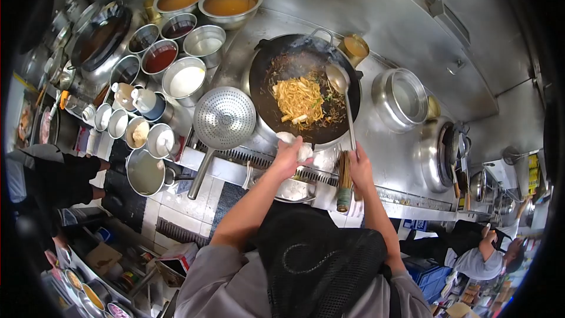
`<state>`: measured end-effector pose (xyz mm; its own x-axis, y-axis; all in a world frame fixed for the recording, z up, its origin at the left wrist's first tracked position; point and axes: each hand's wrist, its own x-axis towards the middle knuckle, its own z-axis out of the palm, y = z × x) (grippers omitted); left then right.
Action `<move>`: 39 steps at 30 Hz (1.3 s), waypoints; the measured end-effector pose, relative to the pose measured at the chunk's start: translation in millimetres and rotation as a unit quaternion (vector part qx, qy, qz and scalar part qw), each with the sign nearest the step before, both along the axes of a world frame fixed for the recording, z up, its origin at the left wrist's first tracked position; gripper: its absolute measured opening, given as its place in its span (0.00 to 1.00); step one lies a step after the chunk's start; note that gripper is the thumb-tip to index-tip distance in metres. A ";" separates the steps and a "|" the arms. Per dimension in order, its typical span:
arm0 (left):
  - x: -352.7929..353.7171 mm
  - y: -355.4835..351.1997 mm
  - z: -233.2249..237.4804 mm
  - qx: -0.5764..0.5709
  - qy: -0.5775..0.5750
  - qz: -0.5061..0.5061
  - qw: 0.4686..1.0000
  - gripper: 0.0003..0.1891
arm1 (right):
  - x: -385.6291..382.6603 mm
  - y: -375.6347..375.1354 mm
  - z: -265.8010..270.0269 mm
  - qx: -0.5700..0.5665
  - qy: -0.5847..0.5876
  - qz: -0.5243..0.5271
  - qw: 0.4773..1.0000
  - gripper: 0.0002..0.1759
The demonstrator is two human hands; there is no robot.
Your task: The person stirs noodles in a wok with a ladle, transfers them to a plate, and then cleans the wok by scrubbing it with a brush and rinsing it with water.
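My left hand [286,159] is closed on a white cloth [303,151] at the near rim of a dark wok [265,65]. Noodles [300,100] lie in a heap in the wok, with darker scraps around them and some smoke above. In my right hand [360,168] is the handle of a long metal ladle [338,78], whose bowl rests over the wok's right side. A bamboo brush [344,182] stands between my hands, just left of my right hand.
Left of the wok lies a perforated strainer [225,118], beside metal bowls of sauces and powders [160,57]. Stacked steel pots [400,99] stand to the right. One co-worker [477,253] is at the lower right, another person [53,176] at the far left.
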<state>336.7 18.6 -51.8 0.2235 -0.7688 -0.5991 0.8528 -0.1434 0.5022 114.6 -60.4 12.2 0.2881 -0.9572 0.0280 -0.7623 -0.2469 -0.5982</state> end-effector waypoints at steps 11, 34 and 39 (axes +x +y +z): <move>9.8 -14.2 -21.1 0.023 -0.049 0.004 0.999 0.18 | -78.0 -7.0 49.1 -0.056 0.322 0.159 0.932 0.31; 10.4 -18.3 -31.3 0.020 -0.069 0.005 0.997 0.22 | 18.8 -2.8 35.5 0.241 -0.171 -0.077 0.952 0.29; 13.7 -22.9 -38.8 0.020 -0.065 -0.027 0.997 0.23 | 48.8 -22.8 -20.9 0.228 -0.134 -0.052 0.963 0.30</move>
<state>350.4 -4.3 -90.6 0.2593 -0.7579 -0.5987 0.7716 -0.2102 0.6003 163.3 -83.2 -8.7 0.2311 -0.9109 -0.3420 -0.5721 0.1571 -0.8050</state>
